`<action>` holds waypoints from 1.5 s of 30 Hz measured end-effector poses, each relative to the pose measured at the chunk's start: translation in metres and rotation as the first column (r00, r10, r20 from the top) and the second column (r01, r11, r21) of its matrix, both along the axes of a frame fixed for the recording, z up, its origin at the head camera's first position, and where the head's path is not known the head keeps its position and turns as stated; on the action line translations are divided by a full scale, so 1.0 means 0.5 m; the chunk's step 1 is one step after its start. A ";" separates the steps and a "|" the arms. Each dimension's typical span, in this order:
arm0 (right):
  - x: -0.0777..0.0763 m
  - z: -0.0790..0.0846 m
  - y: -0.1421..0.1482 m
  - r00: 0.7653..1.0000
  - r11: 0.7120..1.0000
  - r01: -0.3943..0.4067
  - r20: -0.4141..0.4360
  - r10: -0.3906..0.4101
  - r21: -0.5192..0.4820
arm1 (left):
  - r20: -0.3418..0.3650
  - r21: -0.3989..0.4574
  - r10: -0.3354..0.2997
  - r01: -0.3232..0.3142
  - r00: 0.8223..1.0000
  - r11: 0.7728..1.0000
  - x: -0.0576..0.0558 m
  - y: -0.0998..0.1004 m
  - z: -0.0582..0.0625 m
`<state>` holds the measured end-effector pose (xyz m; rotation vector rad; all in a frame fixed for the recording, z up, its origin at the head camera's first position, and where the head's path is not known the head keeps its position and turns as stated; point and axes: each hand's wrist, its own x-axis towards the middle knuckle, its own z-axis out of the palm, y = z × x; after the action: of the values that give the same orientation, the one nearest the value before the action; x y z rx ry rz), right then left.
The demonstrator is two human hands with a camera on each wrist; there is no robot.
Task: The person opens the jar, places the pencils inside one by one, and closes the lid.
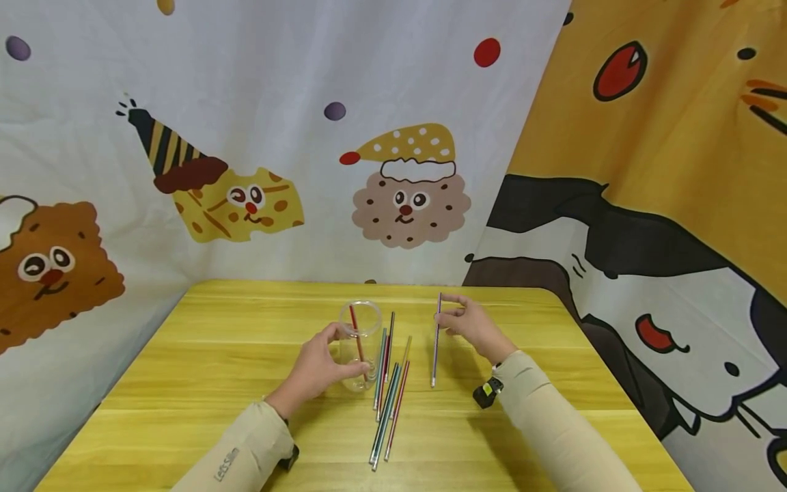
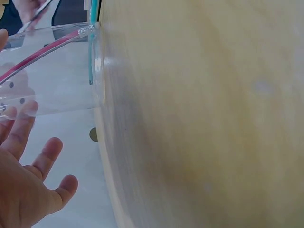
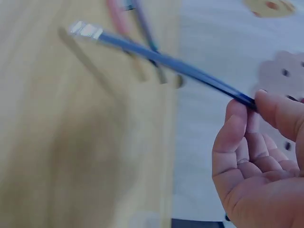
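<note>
My left hand (image 1: 315, 363) holds a clear plastic cup (image 1: 371, 340) upright on the table, thumb on the near side and fingers at the far left. One red pencil (image 1: 357, 339) leans inside it; its silver-capped end (image 2: 86, 30) is at the cup's bottom in the left wrist view. To the right, my right hand (image 1: 473, 326) pinches a bluish-purple pencil (image 1: 436, 348) near its upper end between thumb and fingertips. That pencil hangs nearly upright, with its silver end (image 3: 85, 30) downward. Between the hands lies a loose pile of several pencils (image 1: 397, 410), red, teal and dark.
A yellow wood-grain table (image 1: 246, 328) bears everything. Behind it hangs a white curtain (image 1: 264, 82) with cartoon food prints, and at the right an orange one (image 1: 553, 137) with animal prints. The pencil pile lies close to the cup's right side.
</note>
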<state>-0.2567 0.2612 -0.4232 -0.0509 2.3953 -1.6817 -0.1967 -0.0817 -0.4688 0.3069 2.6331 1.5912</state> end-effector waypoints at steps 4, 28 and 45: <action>-0.010 0.048 -0.002 0.998 0.965 0.059 -0.007 -0.063 -0.255 | -0.004 0.001 -0.002 0.002 1.000 1.000 -0.001 0.000 -0.001; 0.015 0.182 -0.176 0.957 0.897 0.011 -0.255 -0.138 -0.443 | -0.020 0.007 -0.014 0.014 1.000 1.000 -0.005 -0.002 0.002; 0.033 0.135 -0.234 0.936 0.978 -0.056 -0.351 -0.019 -0.203 | -0.009 0.022 -0.012 0.012 1.000 1.000 0.000 0.000 0.000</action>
<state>-0.2401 0.1442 -0.3556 -0.4435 2.4277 -2.0610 -0.1969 -0.0819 -0.4687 0.3305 2.6167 1.6197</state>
